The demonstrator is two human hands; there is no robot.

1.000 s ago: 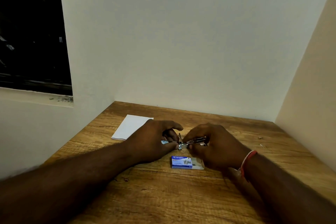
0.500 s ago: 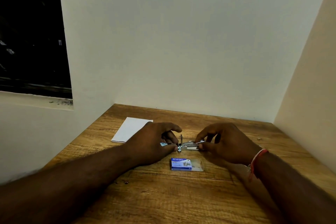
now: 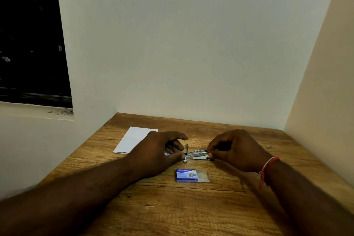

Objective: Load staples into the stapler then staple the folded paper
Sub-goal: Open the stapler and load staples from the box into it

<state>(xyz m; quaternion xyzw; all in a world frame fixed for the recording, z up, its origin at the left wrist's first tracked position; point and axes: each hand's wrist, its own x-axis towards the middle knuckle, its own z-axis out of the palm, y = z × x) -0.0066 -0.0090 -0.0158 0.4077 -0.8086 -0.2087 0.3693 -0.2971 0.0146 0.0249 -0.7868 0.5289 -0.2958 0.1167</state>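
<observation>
Indoors, left hand [image 3: 153, 152] and right hand [image 3: 238, 151] pinch the stapler [image 3: 195, 155] on a wooden desk [image 3: 172, 209].

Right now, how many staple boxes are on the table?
1. The box lies on the table, nearer the person than the stapler. Another could be hidden under the left hand or right hand.

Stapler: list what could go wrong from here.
1. The stapler lies opened between the left hand and the right hand, both gripping it. A fingertip by its thin metal parts could get pinched if it springs shut.
2. The staple box, seemingly slid partly open, sits near the right wrist. A nudge might spill staples.
</observation>
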